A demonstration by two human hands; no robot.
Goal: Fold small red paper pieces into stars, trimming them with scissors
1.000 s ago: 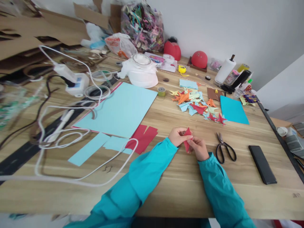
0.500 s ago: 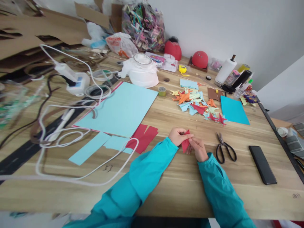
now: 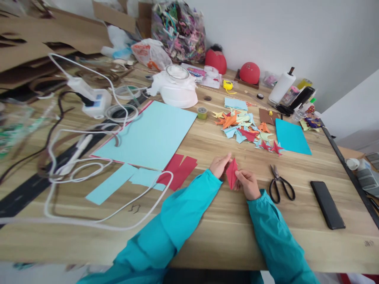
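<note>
A red piece of folded paper [image 3: 231, 174], shaped like a narrow diamond with a crease down its middle, is pinched at its right side by my right hand [image 3: 247, 183]. My left hand [image 3: 219, 165] is just left of the paper, fingers stretched out and slightly apart from it. Beyond the hands lies a pile of folded paper figures [image 3: 230, 120] in orange, yellow, light blue and red. Red paper strips [image 3: 181, 170] lie to the left of my left hand. Black-handled scissors [image 3: 277, 184] rest to the right of my right hand.
A black phone [image 3: 327, 205] lies at the right. Light blue sheets [image 3: 154, 136] and a white cable [image 3: 118, 227] spread over the left side. A bright blue sheet [image 3: 292, 136], a thread spool [image 3: 202, 113] and a white paper roll [image 3: 282, 87] stand or lie farther back.
My left hand has let go of the red folded paper and opened, moving slightly left. The paper now shows its wider face, held by my right hand alone.
</note>
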